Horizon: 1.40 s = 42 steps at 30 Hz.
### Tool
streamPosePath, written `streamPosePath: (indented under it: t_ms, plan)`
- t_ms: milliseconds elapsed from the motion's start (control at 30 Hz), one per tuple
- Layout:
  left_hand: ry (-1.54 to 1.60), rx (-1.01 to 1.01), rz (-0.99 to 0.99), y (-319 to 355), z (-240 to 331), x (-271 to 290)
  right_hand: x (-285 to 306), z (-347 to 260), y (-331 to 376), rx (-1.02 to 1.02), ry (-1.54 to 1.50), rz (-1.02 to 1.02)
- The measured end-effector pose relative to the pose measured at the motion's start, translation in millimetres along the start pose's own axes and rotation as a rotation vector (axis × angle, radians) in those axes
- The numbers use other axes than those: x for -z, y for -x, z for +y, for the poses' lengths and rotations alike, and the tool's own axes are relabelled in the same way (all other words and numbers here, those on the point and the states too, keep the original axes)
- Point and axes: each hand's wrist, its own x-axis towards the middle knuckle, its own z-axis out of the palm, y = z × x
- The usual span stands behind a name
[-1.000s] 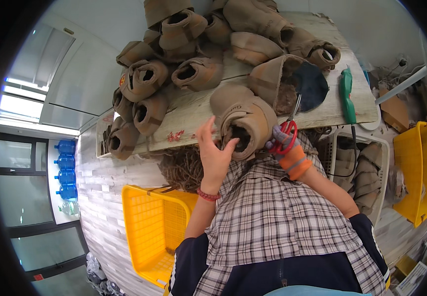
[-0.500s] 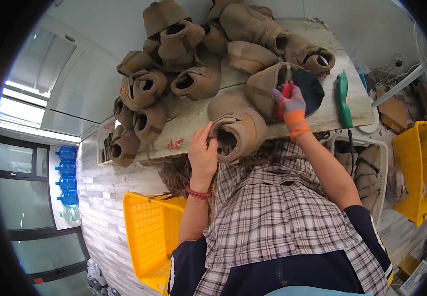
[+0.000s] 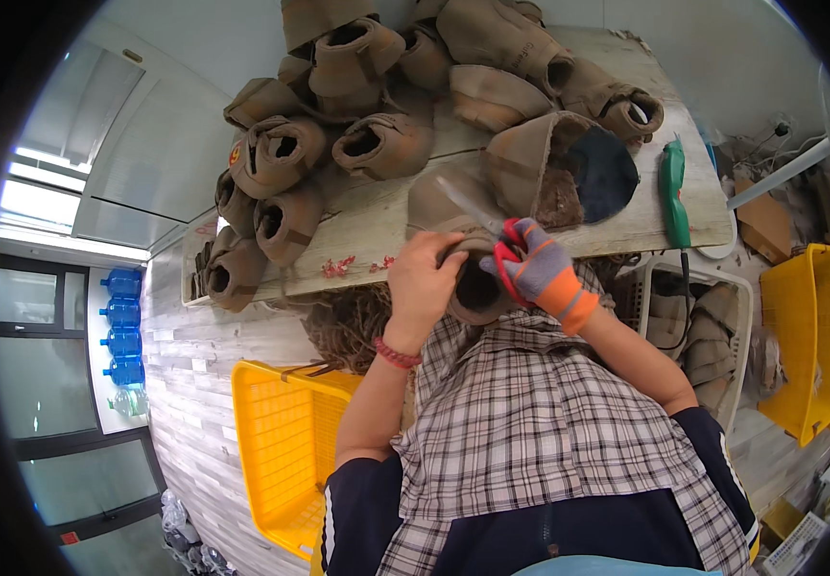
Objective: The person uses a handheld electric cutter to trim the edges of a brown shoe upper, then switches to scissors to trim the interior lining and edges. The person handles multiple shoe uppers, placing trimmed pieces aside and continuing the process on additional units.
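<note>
At the near edge of the table (image 3: 530, 96) lies a brown padded bell boot (image 3: 434, 195), its round dark opening toward me. My bare left hand (image 3: 423, 288) pinches the rim of this boot, fingertips on its upper edge. In a grey and orange glove, my right hand (image 3: 542, 271) grips red-handled scissors (image 3: 507, 257). Their blades point up and left, over the top of the boot. Whether the blades touch the fabric is unclear. Just beyond, a larger brown boot (image 3: 525, 168) lies on its side, showing a dark round inner face.
Many brown boots (image 3: 357, 67) are piled along the table's far left. A green corded hand tool (image 3: 672, 192) lies at the right. Below stand a yellow crate (image 3: 252, 461), a white basket (image 3: 743, 355) of brown pieces, and another yellow crate (image 3: 804, 336). Red thread scraps (image 3: 338, 266) dot the tabletop.
My right hand with the scissors has come down and left from the larger boot to the near one. My left hand has shifted right along the near boot's rim. The view has shifted slightly.
</note>
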Motion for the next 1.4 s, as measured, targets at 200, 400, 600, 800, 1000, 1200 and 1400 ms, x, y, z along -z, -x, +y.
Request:
streamPosePath:
  t_ms: [200, 400, 600, 800, 1000, 1200, 1400]
  plan:
    - [-0.077, -0.304, -0.002, -9, -20, -16, -1, 36, -2, 0.009, 0.035, 0.002]
    - [0.390, 0.062, -0.300, -38, -37, -18, 9, 37, 4, -0.167, -0.155, 0.070]
    - [0.231, -0.273, -0.310, -32, -26, -15, 58, -26, 44, -0.190, 0.270, -0.121]
    - [0.083, -0.459, -0.345, -19, -18, -4, 80, -58, 58, -0.416, 0.692, -0.792]
    - [0.113, -0.306, -0.497, -17, -9, 9, 75, -60, 58, -0.561, 0.735, -0.828]
    - [0.088, -0.367, -0.468, -18, -6, 6, 64, -28, 67, -0.626, 0.454, -0.708]
    - [0.074, -0.415, -0.443, -21, -3, 0, 69, -41, 53, -1.323, -0.416, -0.543]
